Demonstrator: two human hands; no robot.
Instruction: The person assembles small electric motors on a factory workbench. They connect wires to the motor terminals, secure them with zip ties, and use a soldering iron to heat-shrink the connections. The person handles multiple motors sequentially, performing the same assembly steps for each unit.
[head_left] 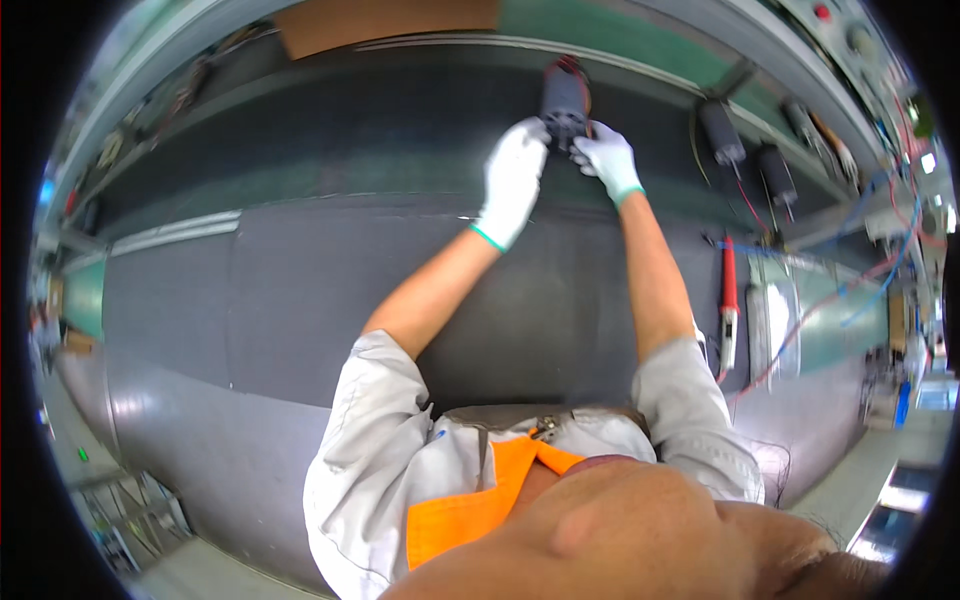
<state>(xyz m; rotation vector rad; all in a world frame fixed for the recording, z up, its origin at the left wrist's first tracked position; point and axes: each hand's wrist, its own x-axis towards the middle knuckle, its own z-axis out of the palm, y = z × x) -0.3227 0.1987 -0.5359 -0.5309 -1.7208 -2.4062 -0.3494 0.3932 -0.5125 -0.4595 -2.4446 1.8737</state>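
A dark grey cylindrical motor (566,98) is at the far side of the dark work surface, its near end toward me and red wire at its far end. My left hand (514,172), in a white glove with a green cuff, grips the left side of that near end. My right hand (607,160), gloved the same way, has its fingers bent in a pinch against the right side of the near end. The fingertips are partly hidden, and fine detail on the end face is too small to make out.
Two similar dark motors (720,133) with thin wires lie at the far right. Nearer on the right is a red and white electric screwdriver (730,300), among red and blue cables (880,265). A brown cardboard sheet (390,25) lies beyond the far rail.
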